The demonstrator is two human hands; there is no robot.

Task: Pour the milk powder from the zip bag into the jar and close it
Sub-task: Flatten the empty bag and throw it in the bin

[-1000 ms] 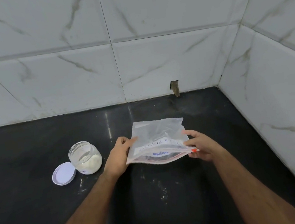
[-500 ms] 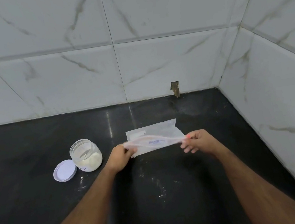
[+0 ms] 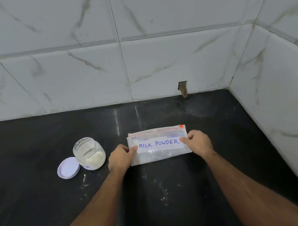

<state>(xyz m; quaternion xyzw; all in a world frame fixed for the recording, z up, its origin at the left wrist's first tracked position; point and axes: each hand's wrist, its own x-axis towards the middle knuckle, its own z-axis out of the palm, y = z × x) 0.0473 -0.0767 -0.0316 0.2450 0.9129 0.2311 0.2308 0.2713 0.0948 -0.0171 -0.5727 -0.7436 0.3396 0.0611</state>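
A clear zip bag [image 3: 159, 154] labelled "MILK POWDER" lies flat and folded on the black counter, its red zip strip on the far side. It looks empty. My left hand [image 3: 121, 158] pinches its left edge and my right hand [image 3: 198, 142] pinches its right edge. To the left stands an open clear jar [image 3: 89, 153] with white powder in its lower part. Its white lid [image 3: 68, 168] lies upturned on the counter, touching the jar's left side.
The black counter [image 3: 42, 204] has specks of spilled powder in front of the bag and jar. White marble-tiled walls [image 3: 156, 64] close off the back and the right side, forming a corner. A small hole [image 3: 182, 87] sits at the wall's base.
The bag was held up between both hands, then turned over and laid flat on the counter, folded, with its label facing up. Jar and lid have not moved.
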